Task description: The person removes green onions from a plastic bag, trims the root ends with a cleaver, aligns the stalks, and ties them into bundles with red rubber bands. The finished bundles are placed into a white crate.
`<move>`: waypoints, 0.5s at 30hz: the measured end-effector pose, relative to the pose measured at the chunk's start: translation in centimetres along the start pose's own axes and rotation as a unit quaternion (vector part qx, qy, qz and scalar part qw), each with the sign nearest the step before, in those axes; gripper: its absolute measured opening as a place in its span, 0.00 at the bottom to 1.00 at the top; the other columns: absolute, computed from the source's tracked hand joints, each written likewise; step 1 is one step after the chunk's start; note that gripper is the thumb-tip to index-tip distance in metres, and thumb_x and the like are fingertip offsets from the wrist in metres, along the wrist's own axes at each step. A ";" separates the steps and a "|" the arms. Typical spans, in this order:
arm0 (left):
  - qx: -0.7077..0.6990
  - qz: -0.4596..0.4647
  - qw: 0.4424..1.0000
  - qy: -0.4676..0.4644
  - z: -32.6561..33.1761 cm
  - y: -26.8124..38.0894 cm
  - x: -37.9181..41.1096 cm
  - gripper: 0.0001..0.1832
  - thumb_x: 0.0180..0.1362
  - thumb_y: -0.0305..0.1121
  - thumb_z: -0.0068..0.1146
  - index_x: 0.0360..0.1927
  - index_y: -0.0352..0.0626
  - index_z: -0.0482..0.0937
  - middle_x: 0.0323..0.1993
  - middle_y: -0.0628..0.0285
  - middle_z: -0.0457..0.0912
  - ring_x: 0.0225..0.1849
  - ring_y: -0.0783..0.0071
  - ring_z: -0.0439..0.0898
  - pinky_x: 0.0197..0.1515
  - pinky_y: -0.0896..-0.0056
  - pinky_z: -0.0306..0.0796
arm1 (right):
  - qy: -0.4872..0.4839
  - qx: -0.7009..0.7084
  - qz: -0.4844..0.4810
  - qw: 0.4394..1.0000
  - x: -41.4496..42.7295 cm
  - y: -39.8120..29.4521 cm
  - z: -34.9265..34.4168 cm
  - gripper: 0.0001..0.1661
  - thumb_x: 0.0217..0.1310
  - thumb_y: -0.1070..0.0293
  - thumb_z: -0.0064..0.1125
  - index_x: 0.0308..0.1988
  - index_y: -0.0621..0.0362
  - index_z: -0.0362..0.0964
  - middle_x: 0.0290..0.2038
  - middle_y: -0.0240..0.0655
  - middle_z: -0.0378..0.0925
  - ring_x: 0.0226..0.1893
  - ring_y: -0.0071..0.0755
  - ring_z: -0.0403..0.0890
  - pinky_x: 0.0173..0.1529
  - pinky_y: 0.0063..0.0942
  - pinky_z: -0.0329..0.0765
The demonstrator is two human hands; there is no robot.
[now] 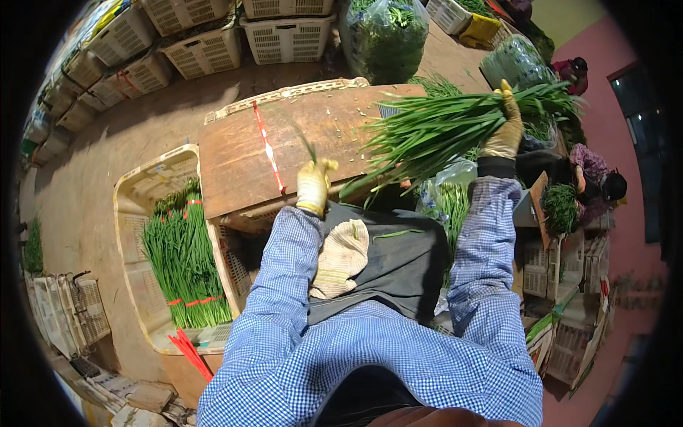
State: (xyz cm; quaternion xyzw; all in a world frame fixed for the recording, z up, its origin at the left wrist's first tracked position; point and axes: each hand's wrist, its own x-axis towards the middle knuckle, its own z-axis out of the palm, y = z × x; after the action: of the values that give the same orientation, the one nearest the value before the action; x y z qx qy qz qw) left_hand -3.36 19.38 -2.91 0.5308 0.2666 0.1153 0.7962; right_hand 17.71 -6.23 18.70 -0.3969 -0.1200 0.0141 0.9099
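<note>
My right hand (505,125), in a yellowed work glove, grips a loose bunch of garlic chives (427,125) over the right end of a wooden board (229,160). Its leaf tips spread to the left. My left hand (315,184), also gloved, is at the board's front edge; a thin, blurred green blade (307,140) rises from its fingers. A red tie strip (268,149) lies across the board among scattered stem bits. Left of the board, a plastic crate (128,235) holds chive bundles (184,256) bound with red ties.
A cream knit glove (341,256) lies on my lap's dark cloth (400,267). Red strips (191,352) stick up beside the crate. Bagged greens (384,42) and stacked crates (288,40) stand beyond the board. At right are bagged chives (453,208) and a seated person (595,176).
</note>
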 end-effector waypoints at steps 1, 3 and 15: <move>0.026 -0.017 0.999 -0.023 -0.9 -1.9 0.4 0.13 0.62 0.38 0.51 0.31 0.41 0.82 0.17 0.63 0.72 0.20 0.73 0.71 0.26 0.71 0.70 | -0.027 0.004 0.008 1.000 0.1 -0.3 0.4 0.16 0.63 0.69 0.61 0.51 0.59 0.75 0.35 0.35 0.79 0.32 0.30 0.82 0.38 0.30 0.85; 0.298 -0.027 0.951 -0.076 -1.6 -2.5 -1.2 0.16 0.59 0.42 0.55 0.39 0.40 0.82 0.29 0.50 0.82 0.34 0.57 0.81 0.44 0.62 0.74 | 0.021 -0.015 0.007 1.000 0.0 -0.7 1.3 0.17 0.63 0.68 0.61 0.51 0.59 0.75 0.35 0.35 0.79 0.32 0.30 0.82 0.38 0.30 0.85; 0.209 0.430 0.878 -0.043 10.4 12.4 -4.5 0.35 0.48 0.45 0.68 0.57 0.36 0.74 0.51 0.44 0.77 0.58 0.48 0.72 0.62 0.54 0.64 | -0.031 -0.243 -0.014 0.970 -3.7 3.5 2.7 0.20 0.57 0.67 0.64 0.48 0.67 0.77 0.36 0.35 0.81 0.34 0.29 0.82 0.42 0.26 0.80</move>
State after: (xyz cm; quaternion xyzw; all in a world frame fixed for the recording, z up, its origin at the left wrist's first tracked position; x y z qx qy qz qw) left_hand -0.19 14.21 12.81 0.7513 -0.0042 0.3649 0.5499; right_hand 13.76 -2.34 17.17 -0.6034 -0.1535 -0.0160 0.7824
